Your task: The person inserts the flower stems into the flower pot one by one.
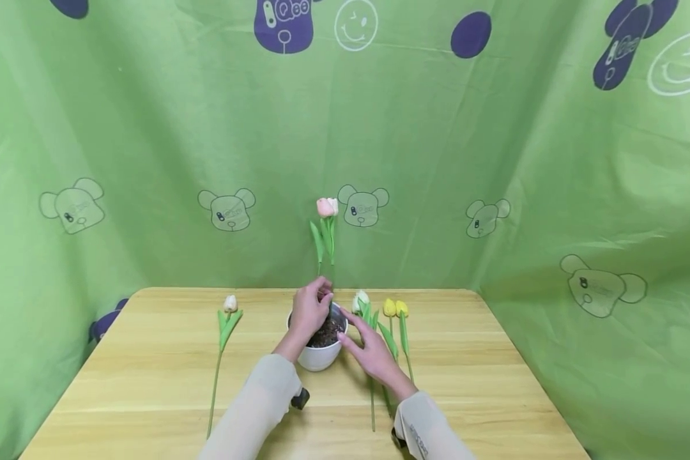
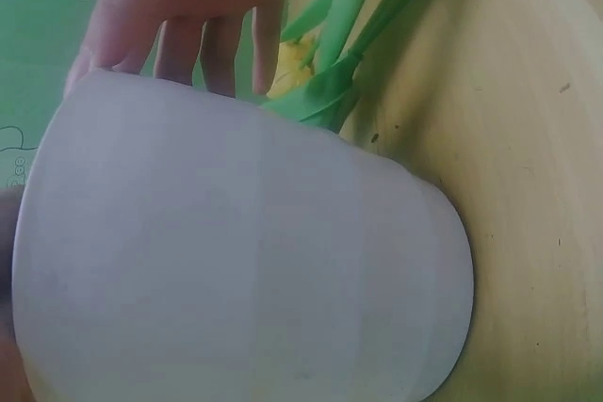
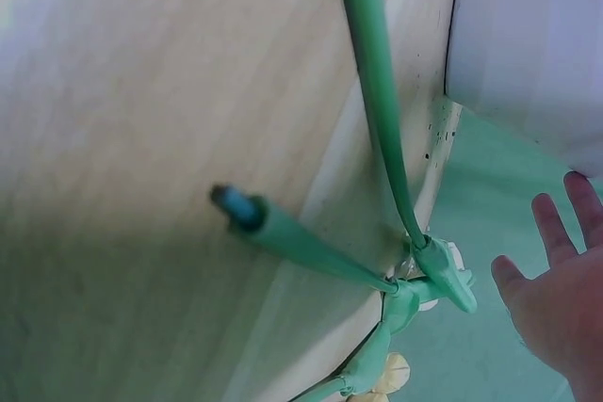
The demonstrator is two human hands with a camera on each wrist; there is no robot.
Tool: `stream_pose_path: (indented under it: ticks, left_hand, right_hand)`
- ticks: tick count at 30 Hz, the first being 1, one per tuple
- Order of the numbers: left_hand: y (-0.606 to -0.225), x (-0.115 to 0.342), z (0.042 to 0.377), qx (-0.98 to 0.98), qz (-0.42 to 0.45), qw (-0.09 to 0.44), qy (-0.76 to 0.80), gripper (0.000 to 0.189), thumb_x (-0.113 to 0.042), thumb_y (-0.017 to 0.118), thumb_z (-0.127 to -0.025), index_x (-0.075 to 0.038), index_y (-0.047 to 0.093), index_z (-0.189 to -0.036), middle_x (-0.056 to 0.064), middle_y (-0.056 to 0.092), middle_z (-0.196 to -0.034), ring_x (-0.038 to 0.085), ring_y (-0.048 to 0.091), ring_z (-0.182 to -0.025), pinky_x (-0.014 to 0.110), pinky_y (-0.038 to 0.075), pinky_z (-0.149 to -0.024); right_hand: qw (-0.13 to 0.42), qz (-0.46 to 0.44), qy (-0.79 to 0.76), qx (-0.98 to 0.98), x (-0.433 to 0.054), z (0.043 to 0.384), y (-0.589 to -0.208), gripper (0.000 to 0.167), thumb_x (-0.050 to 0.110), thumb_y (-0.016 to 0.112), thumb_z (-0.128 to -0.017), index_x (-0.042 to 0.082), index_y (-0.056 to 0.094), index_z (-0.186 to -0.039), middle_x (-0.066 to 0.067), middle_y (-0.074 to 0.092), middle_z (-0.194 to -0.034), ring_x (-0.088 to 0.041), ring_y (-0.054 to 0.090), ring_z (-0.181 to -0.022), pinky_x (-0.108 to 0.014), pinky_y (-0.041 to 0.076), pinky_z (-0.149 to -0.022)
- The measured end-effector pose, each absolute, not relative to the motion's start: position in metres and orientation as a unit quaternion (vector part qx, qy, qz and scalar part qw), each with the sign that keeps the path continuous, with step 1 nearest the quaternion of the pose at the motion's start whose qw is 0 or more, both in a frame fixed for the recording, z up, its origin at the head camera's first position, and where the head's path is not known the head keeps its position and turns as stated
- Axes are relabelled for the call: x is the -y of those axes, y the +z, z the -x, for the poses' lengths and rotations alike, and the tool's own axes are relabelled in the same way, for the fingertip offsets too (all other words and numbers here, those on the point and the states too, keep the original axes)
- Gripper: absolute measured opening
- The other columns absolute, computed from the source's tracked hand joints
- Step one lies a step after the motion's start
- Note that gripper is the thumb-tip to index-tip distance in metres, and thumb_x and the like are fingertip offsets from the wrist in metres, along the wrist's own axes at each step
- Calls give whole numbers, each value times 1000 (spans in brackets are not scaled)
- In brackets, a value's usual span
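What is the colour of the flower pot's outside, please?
The flower pot is plain white outside; the head view shows it best.

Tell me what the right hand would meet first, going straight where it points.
Probably the white pot: the right hand is at its rim, though whether they touch is unclear.

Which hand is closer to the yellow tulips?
Right. The right hand is just beside the yellow tulips, at the right side of the white pot; the left hand is over the pot's left side, farther away.
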State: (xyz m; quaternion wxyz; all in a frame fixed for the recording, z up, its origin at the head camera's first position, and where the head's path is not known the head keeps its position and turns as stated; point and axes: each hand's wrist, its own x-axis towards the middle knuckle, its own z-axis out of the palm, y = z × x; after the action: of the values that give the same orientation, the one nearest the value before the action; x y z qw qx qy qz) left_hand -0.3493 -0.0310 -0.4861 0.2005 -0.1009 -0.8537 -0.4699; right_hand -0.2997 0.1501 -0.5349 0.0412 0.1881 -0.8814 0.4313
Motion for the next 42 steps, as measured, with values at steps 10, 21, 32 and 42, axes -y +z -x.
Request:
stream_pose_path:
  ticks: [10,21,32,42]
  left_hand:
    - [-486,32,349,851,89,188,-482,15,1,70,-93,0,72,-108,13,76,-97,26,72,-89,37,63,-85]
    - [-485,33,350,852,94,199,-474,11,0,71,-93,-1,73,-104,13,76,-95,26,73,-88,39,63,-85]
    - [-486,31,348,843,76,207,-491,29,-1,75,-90,-3,70,-118,12,77,-102,25,75,-90,35,64,-84]
    - [-481,34,345,812,47,240,-530,38,5,76,-86,-4,67,-121,13,76,-107,26,76,-91,32,65,-81]
  right_hand:
    - [37,-189,436,879,-149,301,-535,65,50,61,-101,31,39,-160,-4,46,-161,-34,46,-147,-65,35,-120]
    - [40,-190,434,880,-149,302,-534,65,51,60,-101,30,39,-160,-5,47,-160,-36,46,-146,-67,35,-119]
    - [35,-180,434,882,-151,298,-534,63,54,59,-101,40,38,-158,-5,48,-160,-36,46,-146,-67,35,-119]
    - [42,-185,434,881,-149,298,-533,66,53,61,-100,31,41,-159,-5,48,-160,-36,47,-146,-66,36,-119]
